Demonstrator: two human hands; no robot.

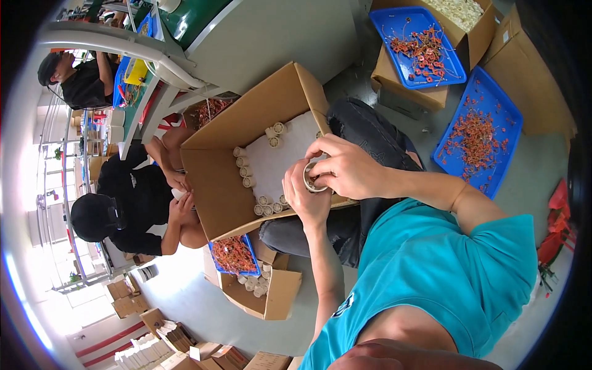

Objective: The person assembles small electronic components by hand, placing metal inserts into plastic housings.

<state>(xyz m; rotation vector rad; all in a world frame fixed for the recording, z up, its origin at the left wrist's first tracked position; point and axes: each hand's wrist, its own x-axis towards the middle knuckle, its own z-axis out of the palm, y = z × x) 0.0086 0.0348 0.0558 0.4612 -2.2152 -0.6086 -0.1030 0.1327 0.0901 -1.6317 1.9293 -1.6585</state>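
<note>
While the left hand [302,200] curls around a short, cream-coloured, open-ended cylinder [306,179], the right hand [351,166] bends over it from the other side, fingertips dipping into its mouth. The two hands are together on this one piece, held above the near edge of a large, open, brown cardboard box [243,120]. Something reddish-brown shows inside the cylinder, too covered by fingers to make out.

Within the large box, a pale, flat sheet [293,157] lines the bottom. Similar cream cylinders [244,166] stand in a row along one wall, with others grouped toward two more sides.

Beyond the right arm, a blue, rectangular plastic tray [385,23] carries red parts with thin wires [422,52]; it rests on cardboard. Just beside it, a second blue plastic tray [487,86] holds a heap of smaller orange-red pieces [475,139]. Near both, a brown carton [482,38] is filled with whitish bits [456,11].

On the other side, a smaller open cardboard box [283,290] contains more pale cylinders [254,283], and a small blue tray [253,258] beside it is piled with red, stringy parts [233,254]. A co-worker in black [132,194] sits across the large box, hands around a white object.
</note>
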